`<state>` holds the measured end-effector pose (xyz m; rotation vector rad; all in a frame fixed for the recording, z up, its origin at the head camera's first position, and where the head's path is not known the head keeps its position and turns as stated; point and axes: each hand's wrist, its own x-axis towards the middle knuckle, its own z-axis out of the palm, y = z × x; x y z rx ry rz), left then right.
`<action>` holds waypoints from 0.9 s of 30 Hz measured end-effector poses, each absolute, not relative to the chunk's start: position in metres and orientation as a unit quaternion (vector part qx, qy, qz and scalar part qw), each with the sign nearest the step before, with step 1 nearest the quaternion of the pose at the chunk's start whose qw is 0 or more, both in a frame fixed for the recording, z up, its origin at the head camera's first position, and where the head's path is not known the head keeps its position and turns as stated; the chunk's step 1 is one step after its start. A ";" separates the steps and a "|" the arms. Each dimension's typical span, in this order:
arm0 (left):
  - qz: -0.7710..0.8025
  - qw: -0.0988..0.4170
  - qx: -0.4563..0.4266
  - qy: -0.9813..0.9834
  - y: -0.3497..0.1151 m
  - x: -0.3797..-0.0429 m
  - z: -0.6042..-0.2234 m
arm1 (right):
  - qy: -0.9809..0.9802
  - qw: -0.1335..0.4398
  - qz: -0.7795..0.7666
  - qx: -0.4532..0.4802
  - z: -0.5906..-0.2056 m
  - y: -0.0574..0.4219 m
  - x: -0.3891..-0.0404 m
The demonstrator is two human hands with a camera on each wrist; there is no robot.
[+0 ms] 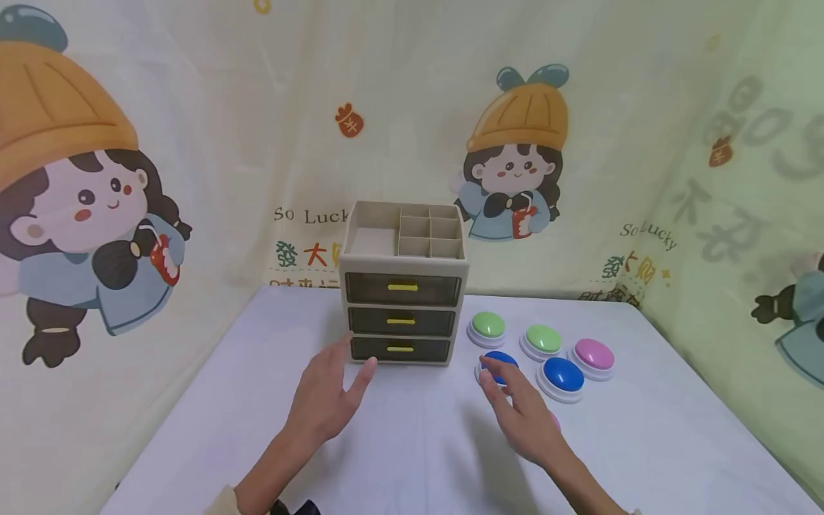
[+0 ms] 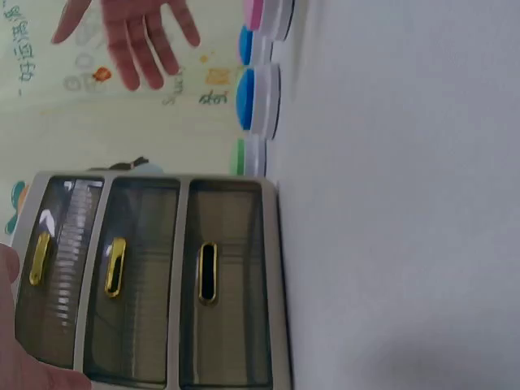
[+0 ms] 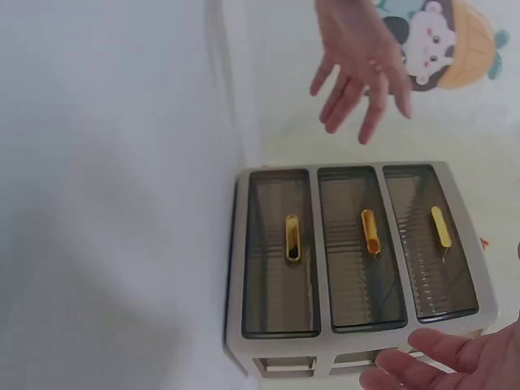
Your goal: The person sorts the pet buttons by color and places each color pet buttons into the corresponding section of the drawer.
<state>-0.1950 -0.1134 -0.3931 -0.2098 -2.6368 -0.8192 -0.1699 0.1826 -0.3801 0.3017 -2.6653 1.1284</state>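
A beige desktop organizer stands on the table, with three dark see-through drawers and yellow handles; all three look closed. My left hand hovers in front of its lower left side, fingers extended and thumb apart, holding nothing. To the right, my right hand hangs above the table with loosely bent fingers and nothing in it. From the head view it partly covers a blue push button and a pink button. The right wrist view also shows the organizer's drawers, with both hands around them.
Right of the organizer sit two green buttons, a pink button and another blue button, all on white bases. The organizer's top has several open compartments. A printed cloth hangs behind the white table.
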 end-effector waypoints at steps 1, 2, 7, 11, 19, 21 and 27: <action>-0.297 0.188 -0.067 -0.934 -0.116 -0.197 -0.393 | -0.904 0.101 0.403 0.098 -0.379 0.183 -0.170; -0.301 0.191 -0.061 -0.933 -0.119 -0.199 -0.392 | -0.900 0.089 0.416 0.093 -0.378 0.182 -0.170; -0.323 0.205 -0.040 -0.923 -0.127 -0.209 -0.386 | -0.899 0.070 0.426 0.078 -0.377 0.180 -0.171; -0.337 0.203 -0.032 -0.919 -0.131 -0.216 -0.380 | -0.905 0.093 0.406 0.089 -0.380 0.178 -0.172; -0.344 0.195 -0.006 -0.918 -0.140 -0.236 -0.372 | -0.929 0.193 0.297 0.107 -0.385 0.176 -0.175; -0.357 0.201 -0.006 -0.912 -0.145 -0.243 -0.368 | -0.933 0.204 0.277 0.107 -0.384 0.174 -0.175; -0.439 0.227 -0.027 -0.869 -0.149 -0.265 -0.349 | -0.936 0.238 0.235 0.107 -0.385 0.169 -0.178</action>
